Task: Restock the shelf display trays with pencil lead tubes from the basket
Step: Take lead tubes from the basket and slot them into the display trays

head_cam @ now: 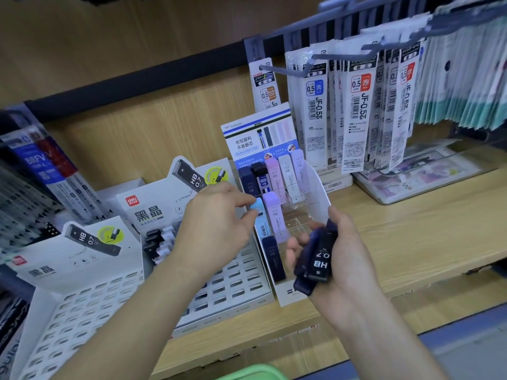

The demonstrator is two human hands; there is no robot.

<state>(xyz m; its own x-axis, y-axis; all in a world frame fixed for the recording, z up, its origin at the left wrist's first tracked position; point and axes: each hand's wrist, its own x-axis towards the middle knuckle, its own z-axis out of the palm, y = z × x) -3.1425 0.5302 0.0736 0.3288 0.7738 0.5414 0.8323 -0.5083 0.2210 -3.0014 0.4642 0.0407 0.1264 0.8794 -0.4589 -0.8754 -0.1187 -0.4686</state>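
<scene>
My left hand pinches the top of a light blue lead tube standing in the Tombow display tray. Beside it in the tray stand a lilac tube, a dark navy tube, and further back several dark, pink and white tubes. My right hand grips a bundle of dark lead tubes, the top one marked 0.7 HB, just in front of the tray's right side. A green basket rim shows at the bottom edge.
Two white Deli slotted display trays, the nearer tray and the farther tray, stand left of the Tombow tray; the farther one holds a few black and white tubes. Refill packs hang on hooks above right. The wooden shelf runs to the right.
</scene>
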